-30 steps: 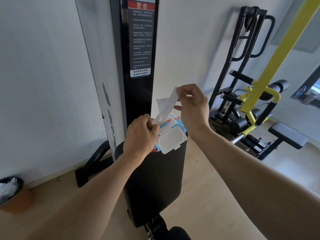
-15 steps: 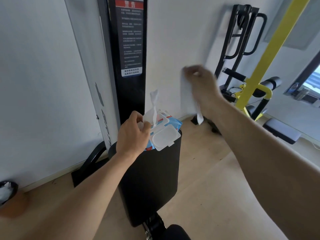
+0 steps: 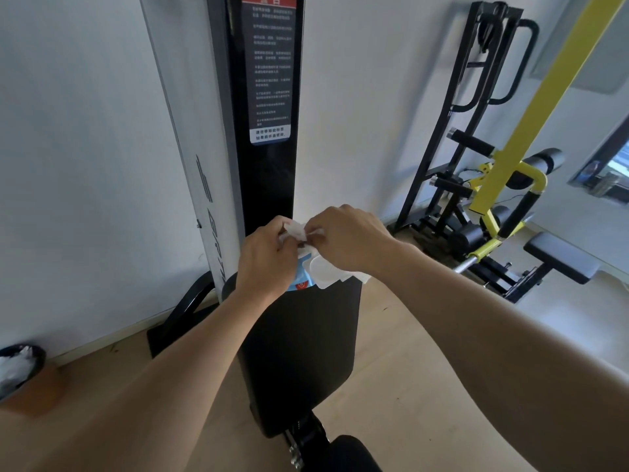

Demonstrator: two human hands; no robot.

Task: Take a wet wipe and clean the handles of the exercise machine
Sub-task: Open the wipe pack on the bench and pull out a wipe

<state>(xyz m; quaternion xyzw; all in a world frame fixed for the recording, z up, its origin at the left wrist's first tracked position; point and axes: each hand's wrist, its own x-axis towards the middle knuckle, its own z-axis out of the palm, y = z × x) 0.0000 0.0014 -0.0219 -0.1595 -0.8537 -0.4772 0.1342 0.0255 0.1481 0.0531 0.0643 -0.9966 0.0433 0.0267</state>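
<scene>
A blue wet wipe pack [image 3: 301,281] with its white lid [image 3: 323,272] flipped open rests on top of the black back pad [image 3: 299,352] of the exercise machine. My left hand [image 3: 269,257] grips the pack, its fingertips at a white wipe [image 3: 295,230] sticking out of the opening. My right hand [image 3: 347,240] meets it there and pinches that same wipe. A pulled-out wet wipe [image 3: 361,276] is also in my right hand, its edge hanging below the palm. Black padded handles [image 3: 473,144] show on the rack at the right.
A tall black column with a warning label [image 3: 270,73] rises behind the pad, against the white wall. A yellow-and-black machine [image 3: 510,185] and a small bench [image 3: 561,257] stand at the right. A bin with white waste [image 3: 17,369] sits at the lower left on the wooden floor.
My right hand pulled a wipe free up and to the right, then came back down to the pack. Both hands now meet at the wipe sticking out of the opening.
</scene>
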